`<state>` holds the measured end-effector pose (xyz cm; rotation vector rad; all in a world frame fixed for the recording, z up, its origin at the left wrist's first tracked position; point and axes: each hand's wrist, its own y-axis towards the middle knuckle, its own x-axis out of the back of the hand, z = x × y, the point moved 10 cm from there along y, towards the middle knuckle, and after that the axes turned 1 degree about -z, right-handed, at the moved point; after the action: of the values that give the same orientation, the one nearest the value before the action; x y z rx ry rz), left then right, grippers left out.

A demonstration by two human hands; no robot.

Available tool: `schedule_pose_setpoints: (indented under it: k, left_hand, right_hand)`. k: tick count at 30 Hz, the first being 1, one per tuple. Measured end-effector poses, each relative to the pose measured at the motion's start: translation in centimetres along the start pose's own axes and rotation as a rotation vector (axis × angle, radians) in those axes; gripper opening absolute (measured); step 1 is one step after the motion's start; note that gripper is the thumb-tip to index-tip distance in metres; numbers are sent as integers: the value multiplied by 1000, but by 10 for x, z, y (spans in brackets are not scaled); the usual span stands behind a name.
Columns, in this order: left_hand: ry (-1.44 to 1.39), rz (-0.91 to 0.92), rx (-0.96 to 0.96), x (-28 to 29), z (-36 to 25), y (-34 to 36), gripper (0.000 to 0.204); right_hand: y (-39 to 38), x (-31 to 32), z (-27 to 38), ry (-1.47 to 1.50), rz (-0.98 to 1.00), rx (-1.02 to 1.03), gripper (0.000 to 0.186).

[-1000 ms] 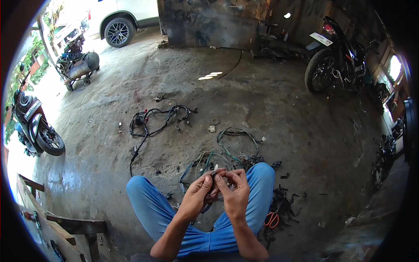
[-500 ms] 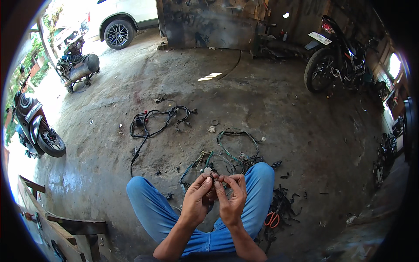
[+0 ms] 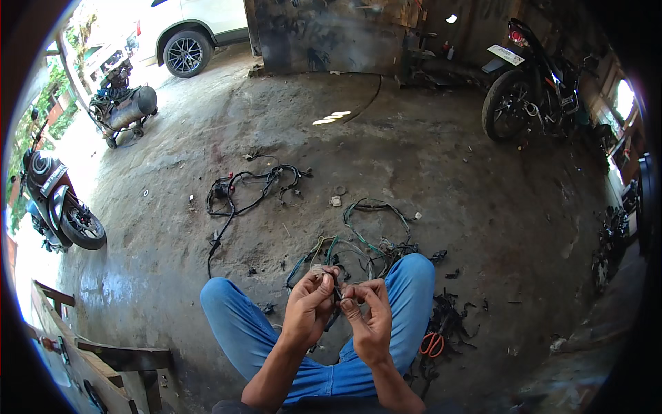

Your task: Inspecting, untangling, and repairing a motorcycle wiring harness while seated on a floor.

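Your left hand held a pale connector, and your right hand apparently gripped its dark wires, between your knees. The connector seemed light and stiff, the wires pliable; its sides offered the best hold.

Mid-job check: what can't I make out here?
All in the head view:
Dark strand: partly covered by the left hand and right hand.
Orange-handled tool: far end lost among black scraps.
Wire bundle: partly behind the right knee.
White car: roof cut by the top edge.
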<state>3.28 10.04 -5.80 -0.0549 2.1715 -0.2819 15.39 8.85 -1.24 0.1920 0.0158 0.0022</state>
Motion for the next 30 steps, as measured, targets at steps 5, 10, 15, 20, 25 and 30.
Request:
schedule_pose_setpoints:
  k: [5, 10, 15, 20, 25, 30]
  left_hand:
    - [34, 12, -72, -6, -5, 7, 16]
    - [10, 11, -99, -5, -1, 12, 8]
    - [55, -82, -131, 11, -4, 17, 8]
    - [31, -74, -126, 23, -20, 21, 10]
    - [-78, -47, -75, -10, -28, 8, 12]
    - [-297, 38, -27, -9, -35, 10, 17]
  right_hand:
    - [-4, 0, 18, -210, 25, 123, 15]
    - [-6, -5, 27, -393, 127, 247, 14]
    - [-11, -13, 35, -481, 204, 324, 14]
    - [-27, -28, 30, -239, 243, 307, 17]
    - [-2, 32, 6, 276, 41, 182, 17]
    - [20, 74, -6, 256, -310, 84, 5]
